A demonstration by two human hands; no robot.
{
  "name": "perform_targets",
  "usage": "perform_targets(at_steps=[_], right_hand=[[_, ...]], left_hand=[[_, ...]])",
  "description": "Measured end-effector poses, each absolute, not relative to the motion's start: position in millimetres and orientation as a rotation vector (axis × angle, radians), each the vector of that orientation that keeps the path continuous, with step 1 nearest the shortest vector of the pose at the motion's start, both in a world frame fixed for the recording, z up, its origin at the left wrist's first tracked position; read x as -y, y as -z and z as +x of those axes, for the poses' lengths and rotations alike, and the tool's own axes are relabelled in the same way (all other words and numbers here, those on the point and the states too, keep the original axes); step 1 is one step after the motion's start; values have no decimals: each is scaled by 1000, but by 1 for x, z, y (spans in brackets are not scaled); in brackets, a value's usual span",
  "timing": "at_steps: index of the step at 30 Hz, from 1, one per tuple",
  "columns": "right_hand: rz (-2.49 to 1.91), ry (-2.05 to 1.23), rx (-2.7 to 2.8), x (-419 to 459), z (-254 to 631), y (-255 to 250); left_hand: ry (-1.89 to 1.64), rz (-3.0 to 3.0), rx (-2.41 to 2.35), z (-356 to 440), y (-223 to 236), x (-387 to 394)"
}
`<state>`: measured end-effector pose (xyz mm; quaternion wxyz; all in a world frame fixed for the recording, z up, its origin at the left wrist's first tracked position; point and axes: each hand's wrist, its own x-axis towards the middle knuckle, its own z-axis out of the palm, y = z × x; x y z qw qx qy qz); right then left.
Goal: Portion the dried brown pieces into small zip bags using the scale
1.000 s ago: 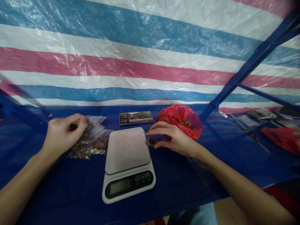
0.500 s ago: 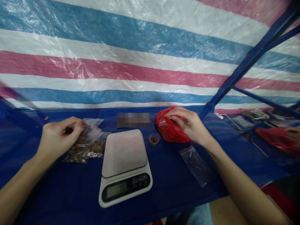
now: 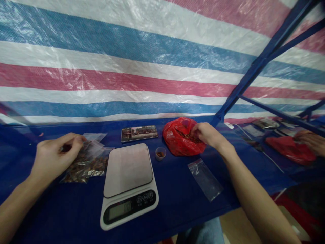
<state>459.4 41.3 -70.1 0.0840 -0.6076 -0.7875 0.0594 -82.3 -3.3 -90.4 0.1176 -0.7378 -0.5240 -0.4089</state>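
My left hand (image 3: 57,154) is closed in a pinch at the upper left edge of a pile of clear zip-lock bags (image 3: 87,162) filled with brown dried bits. What its fingertips hold, if anything, I cannot make out. My right hand (image 3: 209,135) reaches into the open mouth of a red plastic bag (image 3: 177,145), which contains small brown pieces (image 3: 186,135). Its fingers are curled, their tips hidden among the pieces. Between the hands lies a white digital scale (image 3: 129,173), its plate bare. Right of the scale stands a small clear cup (image 3: 160,154) with some brown pieces inside.
A flat zip-lock bag (image 3: 205,179) lies in front of the red bag. Behind the scale rests a phone (image 3: 139,133) with a lit picture. Blue metal bars (image 3: 243,78) slant at the right. Farther right, another person's hand (image 3: 313,142) is at a second red bag (image 3: 291,149).
The view has turned slightly right, so things sit farther left. My right hand has shifted to the right side of the red bag's mouth, uncovering the brown pieces. My left hand stays by the filled bags.
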Motion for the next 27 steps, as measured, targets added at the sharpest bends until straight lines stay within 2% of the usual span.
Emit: perform_targets(at_steps=[4,8,16,27], right_hand=[[-1620,-12,2308,-46,446,86],[-1436,-41,2265,-51,435,96],[-1684,51,2187,-57,442,97],[-1355,31,2258,-83,450,129]], left_hand=[[1186,-2154,1518,-83,91,4],[1195,-2183,1487,-81,91,4],[1205,-2195,1405,-81,91,4],[1214,-2177,1530,-76,89,7]])
